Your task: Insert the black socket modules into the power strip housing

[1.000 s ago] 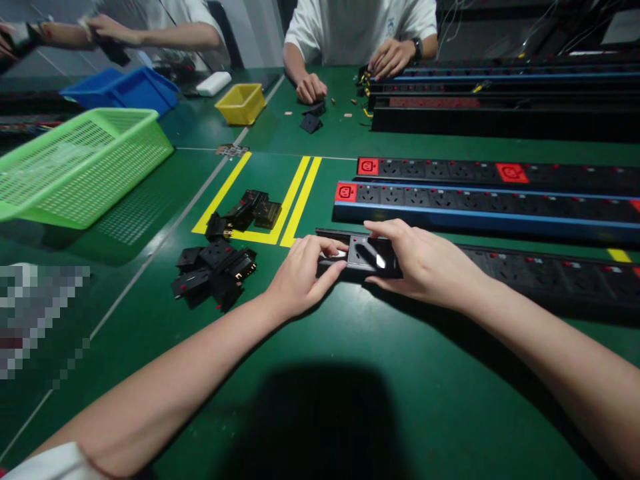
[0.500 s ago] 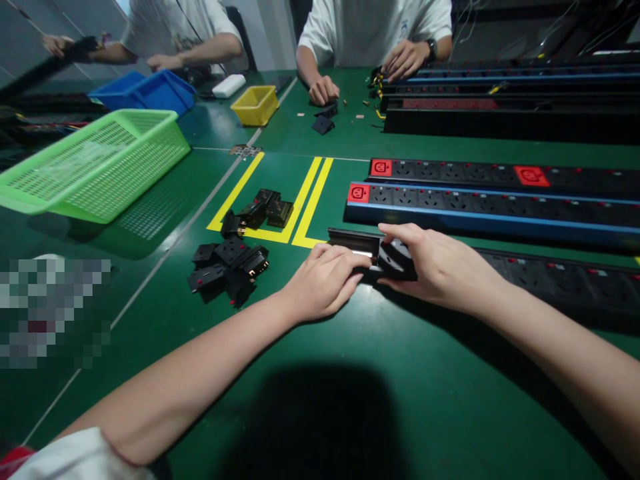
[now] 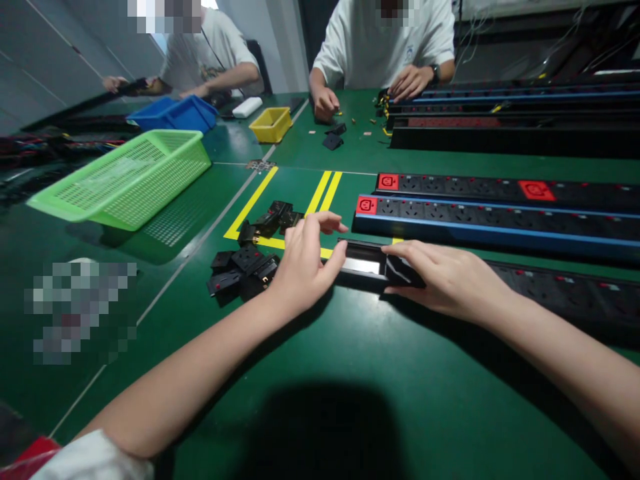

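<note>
We find no readable brand. A blue mark on the T-shirt [image 3: 400,43] of a person, well beyond the fingers, and the pale marks by the red dots on the sockets are too small to read.

The right hand [image 3: 445,277] grips the black strip [image 3: 555,287] from above, fingers at its far edge and thumb at its near edge. The left hand [image 3: 306,267] is released, its fingers parted and curved at the strip's left end; we cannot tell whether its thumb touches. Between the two hands the strip is a straight-walled channel with a bright, smooth floor; a glossy dark insert [image 3: 400,267] shows at the right fingers. Right of these fingers, the strip carries a row of black sockets.

Just beyond the right fingers lies a blue-sided strip [image 3: 450,230], with a square red socket [image 3: 367,205] at its left end. Left of the left fingers, loose black modules [image 3: 227,281] are heaped, partly covered by that hand. Farther left stands a perforated green plastic basket [image 3: 145,193].
</note>
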`<state>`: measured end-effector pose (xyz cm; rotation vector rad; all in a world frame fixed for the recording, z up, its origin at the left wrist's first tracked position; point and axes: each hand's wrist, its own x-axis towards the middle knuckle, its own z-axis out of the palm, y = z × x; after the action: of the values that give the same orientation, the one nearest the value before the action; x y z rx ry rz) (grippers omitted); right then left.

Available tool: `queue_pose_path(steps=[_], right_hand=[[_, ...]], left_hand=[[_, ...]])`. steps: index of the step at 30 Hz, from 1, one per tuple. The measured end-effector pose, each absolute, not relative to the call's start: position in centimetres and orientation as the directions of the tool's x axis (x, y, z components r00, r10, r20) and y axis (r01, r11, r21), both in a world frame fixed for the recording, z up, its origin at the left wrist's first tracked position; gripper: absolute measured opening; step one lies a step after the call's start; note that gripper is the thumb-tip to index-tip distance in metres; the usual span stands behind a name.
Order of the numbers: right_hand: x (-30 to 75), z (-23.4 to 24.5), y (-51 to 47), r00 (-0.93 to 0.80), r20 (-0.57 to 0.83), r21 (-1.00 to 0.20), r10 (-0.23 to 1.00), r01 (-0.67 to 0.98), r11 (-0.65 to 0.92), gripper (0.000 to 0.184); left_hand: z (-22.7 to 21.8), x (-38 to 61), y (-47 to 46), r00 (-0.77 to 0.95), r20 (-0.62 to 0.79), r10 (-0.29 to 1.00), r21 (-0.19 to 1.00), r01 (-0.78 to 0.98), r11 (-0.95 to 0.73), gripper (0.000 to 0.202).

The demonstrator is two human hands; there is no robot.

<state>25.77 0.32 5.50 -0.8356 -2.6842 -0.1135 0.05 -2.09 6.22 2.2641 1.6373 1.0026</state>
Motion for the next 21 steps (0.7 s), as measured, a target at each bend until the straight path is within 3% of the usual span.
queue_pose_path(steps=[3, 7, 9, 14, 21], right_hand=[[25.8, 5.5, 0.3, -0.772, 0.316, -0.026, 0.551, 0.574, 0.819, 0.051], [25.6, 5.2, 0.3, -0.806, 0.303, 0.041, 0.508, 0.544, 0.838, 0.042], [25.5, 5.1, 0.3, -0.83, 0.294, 0.079, 0.474, 0.515, 0.853, 0.039], [25.6, 4.6, 0.4, -0.868, 0.297, 0.179, 0.397, 0.459, 0.87, 0.046], [25.5, 4.4, 0.4, -0.872, 0.289, 0.199, 0.396, 0.459, 0.866, 0.037]], left_hand=[[8.9, -3.2, -0.1, 0.163, 0.353, 0.921, 0.235, 0.938, -0.256, 0.026], [8.8, -9.6, 3.3, 0.017, 0.319, 0.948, 0.111, 0.992, -0.055, 0.037], [7.3, -12.2, 4.6, 0.003, 0.24, 0.971, 0.133, 0.99, -0.036, 0.049], [4.1, -14.0, 5.6, 0.191, 0.135, 0.972, 0.262, 0.939, -0.221, 0.065], [4.4, -12.3, 5.2, 0.278, 0.035, 0.96, 0.148, 0.949, -0.28, 0.054]])
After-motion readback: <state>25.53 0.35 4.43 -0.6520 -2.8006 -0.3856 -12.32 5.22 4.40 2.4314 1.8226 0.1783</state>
